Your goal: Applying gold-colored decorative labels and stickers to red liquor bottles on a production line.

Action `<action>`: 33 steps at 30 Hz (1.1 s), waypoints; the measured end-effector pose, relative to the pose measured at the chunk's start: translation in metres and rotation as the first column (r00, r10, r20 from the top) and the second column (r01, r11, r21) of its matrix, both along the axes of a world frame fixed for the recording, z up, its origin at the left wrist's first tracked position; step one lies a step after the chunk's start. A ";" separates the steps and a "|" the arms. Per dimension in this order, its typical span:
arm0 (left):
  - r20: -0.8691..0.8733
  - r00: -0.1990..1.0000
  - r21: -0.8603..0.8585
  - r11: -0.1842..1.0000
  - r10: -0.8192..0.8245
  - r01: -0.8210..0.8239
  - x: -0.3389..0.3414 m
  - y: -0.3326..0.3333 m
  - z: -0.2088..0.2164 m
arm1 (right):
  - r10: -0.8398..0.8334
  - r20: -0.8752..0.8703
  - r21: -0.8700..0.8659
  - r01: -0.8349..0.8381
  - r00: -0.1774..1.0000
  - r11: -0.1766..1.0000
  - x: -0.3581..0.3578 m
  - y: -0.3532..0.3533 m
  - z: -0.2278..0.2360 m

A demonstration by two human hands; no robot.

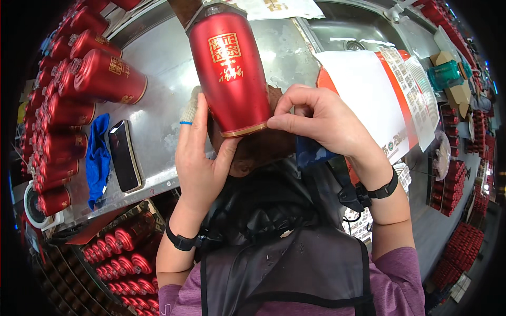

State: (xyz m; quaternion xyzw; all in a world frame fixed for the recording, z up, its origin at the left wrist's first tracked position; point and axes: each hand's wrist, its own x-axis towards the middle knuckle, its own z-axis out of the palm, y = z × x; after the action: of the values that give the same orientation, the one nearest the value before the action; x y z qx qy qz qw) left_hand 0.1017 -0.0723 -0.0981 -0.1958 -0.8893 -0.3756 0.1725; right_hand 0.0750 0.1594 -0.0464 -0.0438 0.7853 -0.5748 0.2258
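Observation:
A red bottle (232,73) with gold print and a gold band round its base lies in front of me, its base toward me. Its narrow neck sits at a metal bracket at the far end, over a brown support (263,145). My left hand (203,152) holds the bottle's left side, with the thumb by the base. A beige knitted finger cover (190,109) with a blue band shows beside those fingers. At the base's right edge, the thumb and forefinger of my right hand (316,118) are pinched together; anything between them is too small to make out.
Several red bottles (108,76) crowd the left of the metal table (150,126). A blue cloth (98,158) and a phone (125,155) lie nearby. Right are white sheets (356,95) with printed label strips (408,79) and a sink (361,31). Crated bottles (126,247) stand below left.

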 end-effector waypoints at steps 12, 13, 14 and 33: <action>0.102 0.994 0.071 0.997 -0.038 0.031 -0.002 -0.004 -0.006 | -0.027 -0.069 0.112 0.034 0.997 0.993 -0.004 0.005 -0.004; 0.100 0.994 0.069 0.997 -0.039 0.032 -0.003 -0.005 -0.007 | -0.027 -0.070 0.110 0.035 0.997 0.993 -0.005 0.008 -0.004; 0.113 0.993 0.043 0.998 -0.046 0.042 -0.003 -0.006 -0.008 | -0.046 -0.061 0.089 0.051 0.997 0.995 -0.004 0.010 -0.006; 0.306 0.932 0.552 0.834 -0.197 -0.005 -0.002 0.022 0.004 | -0.063 -0.195 0.000 0.064 0.979 0.998 -0.001 -0.005 -0.015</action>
State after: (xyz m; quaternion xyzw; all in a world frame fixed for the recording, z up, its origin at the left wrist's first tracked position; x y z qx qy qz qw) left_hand 0.1001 -0.0502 -0.0943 -0.1139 -0.7510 -0.6492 0.0406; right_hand 0.0737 0.1543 -0.0618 -0.0742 0.8063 -0.5724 0.1296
